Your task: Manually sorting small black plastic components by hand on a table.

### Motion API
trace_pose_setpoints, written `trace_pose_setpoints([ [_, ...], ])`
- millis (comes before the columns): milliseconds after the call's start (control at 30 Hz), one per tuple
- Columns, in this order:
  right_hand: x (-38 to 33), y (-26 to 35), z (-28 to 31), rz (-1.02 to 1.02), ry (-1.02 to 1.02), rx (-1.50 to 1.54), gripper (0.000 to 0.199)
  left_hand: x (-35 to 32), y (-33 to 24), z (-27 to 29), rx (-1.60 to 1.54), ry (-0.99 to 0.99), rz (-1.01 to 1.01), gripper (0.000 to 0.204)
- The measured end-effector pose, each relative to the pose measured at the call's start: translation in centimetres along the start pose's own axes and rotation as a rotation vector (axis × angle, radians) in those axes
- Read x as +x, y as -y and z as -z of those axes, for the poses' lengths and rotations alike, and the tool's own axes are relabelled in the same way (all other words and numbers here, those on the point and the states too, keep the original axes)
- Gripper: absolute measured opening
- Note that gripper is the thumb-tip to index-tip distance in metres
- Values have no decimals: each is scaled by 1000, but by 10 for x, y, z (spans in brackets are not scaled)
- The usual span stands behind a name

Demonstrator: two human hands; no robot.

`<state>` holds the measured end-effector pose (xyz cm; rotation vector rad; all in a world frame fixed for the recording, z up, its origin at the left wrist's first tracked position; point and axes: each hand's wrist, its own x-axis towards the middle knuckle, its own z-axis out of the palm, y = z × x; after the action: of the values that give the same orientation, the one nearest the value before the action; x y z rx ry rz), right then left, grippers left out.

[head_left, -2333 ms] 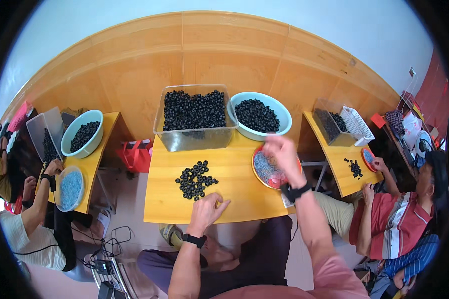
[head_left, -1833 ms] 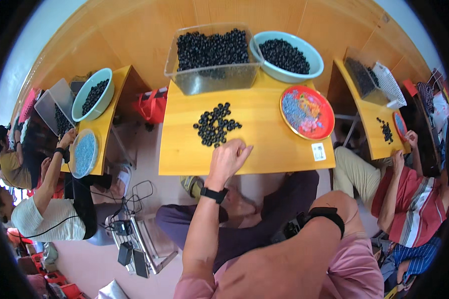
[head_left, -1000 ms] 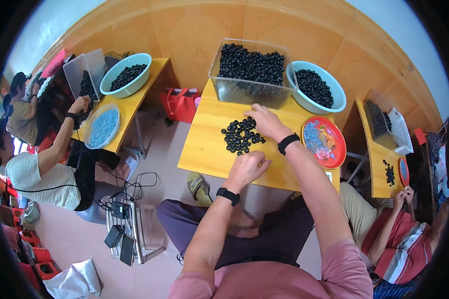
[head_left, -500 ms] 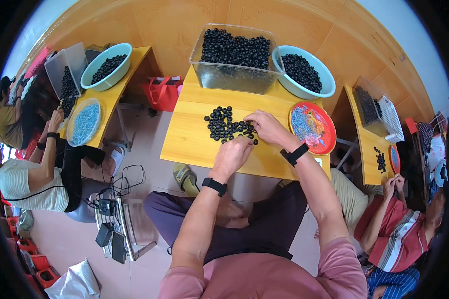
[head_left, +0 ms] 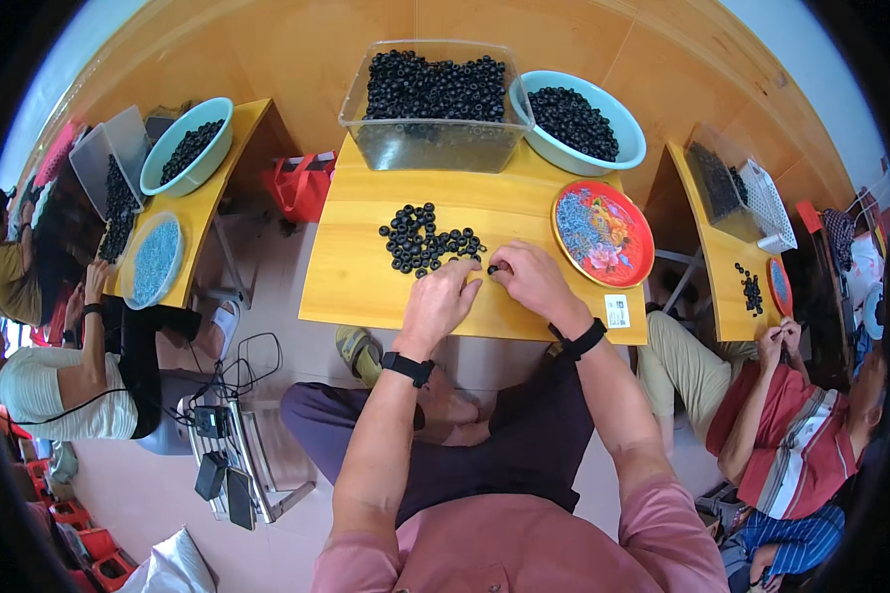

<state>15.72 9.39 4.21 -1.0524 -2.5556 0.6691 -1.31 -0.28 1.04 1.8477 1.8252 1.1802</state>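
Observation:
On the yellow table in front of me lies a loose pile of small black ring-shaped pieces (head_left: 420, 242). My left hand (head_left: 437, 304) is at the pile's near right edge, its fingertips by the closest pieces and its thumb held apart from them. Just to its right, my right hand (head_left: 536, 284) has thumb and forefinger closed on one black ring-shaped piece (head_left: 492, 269), apart from the pile. A red flowered tray (head_left: 635, 259) with small blue-grey bits (head_left: 585, 227) stands right of my right hand.
A clear plastic bin (head_left: 435, 148) and a pale turquoise basin (head_left: 623, 128), both heaped with black pieces, stand at the table's back. People sit at tables (head_left: 208, 212) on either side. A metal stand (head_left: 252, 435) with cables is at left on the floor.
My right hand has drawn back from the pile toward me, with one black piece at its fingertips. My left thumb has spread from its fingers. The whole view has shifted slightly.

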Motion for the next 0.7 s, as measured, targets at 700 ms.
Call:
trace_pose_setpoints([
  [700,-4,3,-29,-193,115,822,24,-5,-2,7,-245,24,33,22],
])
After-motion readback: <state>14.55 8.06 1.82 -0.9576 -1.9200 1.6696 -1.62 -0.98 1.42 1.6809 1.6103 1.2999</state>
